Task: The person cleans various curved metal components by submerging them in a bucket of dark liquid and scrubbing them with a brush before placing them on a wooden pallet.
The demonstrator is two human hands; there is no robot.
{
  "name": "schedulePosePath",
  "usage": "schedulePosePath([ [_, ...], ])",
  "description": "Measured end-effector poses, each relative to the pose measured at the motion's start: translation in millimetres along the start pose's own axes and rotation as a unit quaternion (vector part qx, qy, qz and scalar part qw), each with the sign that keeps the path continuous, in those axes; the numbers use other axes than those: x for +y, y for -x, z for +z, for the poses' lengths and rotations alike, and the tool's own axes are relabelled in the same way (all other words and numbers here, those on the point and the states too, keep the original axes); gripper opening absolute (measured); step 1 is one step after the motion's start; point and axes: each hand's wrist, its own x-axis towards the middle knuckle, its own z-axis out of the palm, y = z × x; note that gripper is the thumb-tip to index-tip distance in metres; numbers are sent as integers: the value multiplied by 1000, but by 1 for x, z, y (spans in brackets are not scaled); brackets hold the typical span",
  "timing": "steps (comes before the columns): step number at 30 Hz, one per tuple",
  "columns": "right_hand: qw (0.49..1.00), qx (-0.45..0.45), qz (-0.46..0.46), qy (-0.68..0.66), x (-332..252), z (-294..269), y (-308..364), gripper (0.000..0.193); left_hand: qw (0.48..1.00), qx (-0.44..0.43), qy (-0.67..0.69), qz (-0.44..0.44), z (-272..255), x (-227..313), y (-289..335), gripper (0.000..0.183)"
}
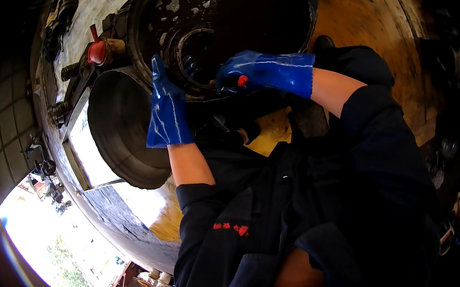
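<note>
A large dark round pan point(265, 18) with a wet, blotchy inside lies in front of me. A ring-shaped part point(182, 43) sits in its near left portion, with a bluish patch inside it that may be a reflection. My left hand point(167, 104), in a long blue rubber glove, rests at the pan's near left rim, fingers stretched out and holding nothing visible. Gloved likewise, my right hand point(248, 73) is closed at the near side of the ring, around a tool with a red end point(242, 81). The rest of that tool is hidden by the fingers.
A dark round bowl-like vessel point(127, 131) stands left of my left forearm. Beyond it is a pipe fitting with a red handle point(96, 50). A yellow-brown worn surface point(366, 25) lies at the far right, near my dark-clothed leg point(361, 64).
</note>
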Motion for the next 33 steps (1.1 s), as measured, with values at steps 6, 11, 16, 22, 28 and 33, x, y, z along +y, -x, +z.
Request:
schedulePosePath([
  [6,962,-192,112,157,-13,-37,-13,43,998,7,60,-1,-24,-11,-33,75],
  [11,961,85,262,10,-6,-42,-3,32,1000,-16,11,0,-24,-12,-34,69],
  [16,908,160,260,-287,-60,-66,22,31,999,-17,31,9,-13,-10,-27,61],
  [22,937,129,182,-270,-63,-43,-1,34,997,-53,45,19,-14,-6,-22,48],
  [28,968,-25,246,-38,-49,-44,-49,43,995,-69,-14,67,-16,-7,-26,50],
  [33,952,-84,136,260,-22,-26,-74,31,999,-22,3,47,-17,-2,-15,51],
])
